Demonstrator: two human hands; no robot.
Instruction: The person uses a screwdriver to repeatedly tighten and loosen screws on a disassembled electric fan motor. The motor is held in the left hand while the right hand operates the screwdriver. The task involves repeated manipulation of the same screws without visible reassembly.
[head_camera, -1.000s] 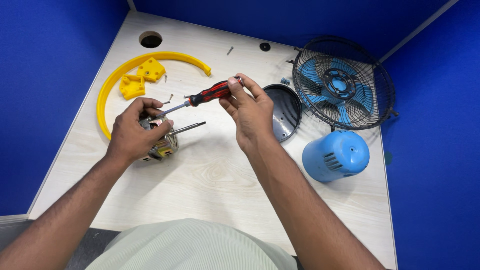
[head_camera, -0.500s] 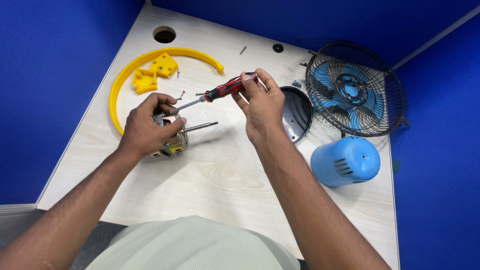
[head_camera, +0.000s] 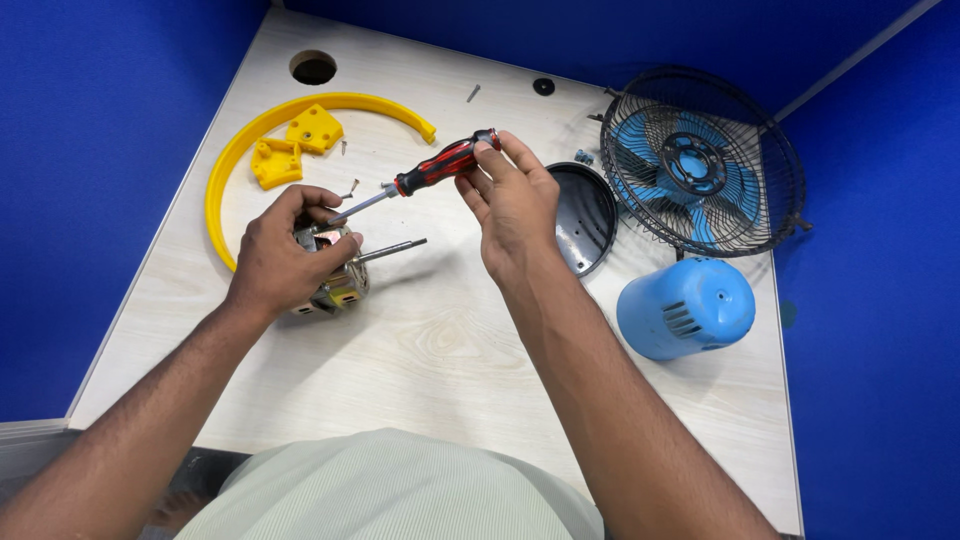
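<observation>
My left hand (head_camera: 283, 250) grips a small metal fan motor (head_camera: 338, 283) resting on the table, its steel shaft (head_camera: 392, 248) sticking out to the right. My right hand (head_camera: 512, 203) holds a red and black screwdriver (head_camera: 440, 166) by the end of its handle. The screwdriver's blade slants down left, and its tip meets the top of the motor under my left fingers.
A yellow curved ring piece (head_camera: 235, 165) and two yellow blocks (head_camera: 295, 142) lie at the far left. A black round cover (head_camera: 583, 217), a black wire grille with blue fan blades (head_camera: 702, 165) and a blue motor housing (head_camera: 686, 309) sit right. Loose screws (head_camera: 472, 93) and a cable hole (head_camera: 313, 67) lie beyond.
Both hands, motor and screwdriver keep the same pose; the view has shifted slightly, so everything sits a little lower and more to the right in frame.
</observation>
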